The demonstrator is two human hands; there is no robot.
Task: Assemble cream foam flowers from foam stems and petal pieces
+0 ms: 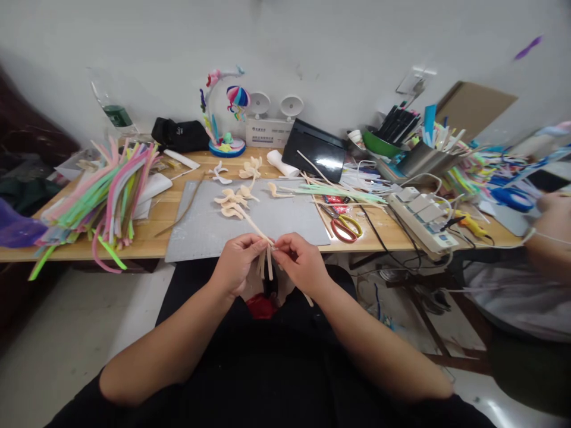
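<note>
Several cream pipe cleaners (254, 224) are gathered into one spray, with curled petal-like shapes (232, 202) at its far end over the grey cutting mat (196, 235). My left hand (238, 261) pinches the stems just in front of the table edge. Beside it, the fingertips of my right hand (301, 261) are closed on the stems too, and loose ends hang below both hands. On the mat beyond lie more curled cream pieces (250, 168) and a small one with a short stem (275, 190). Scissors (345, 227) with red and yellow handles rest at the mat's right.
A large bundle of coloured pipe cleaners (98, 196) lies at the left. A power strip (422, 223) with cables, a green bowl of markers (381, 142) and a metal container (423, 160) stand right. Another person's arm (551, 232) is at the far right.
</note>
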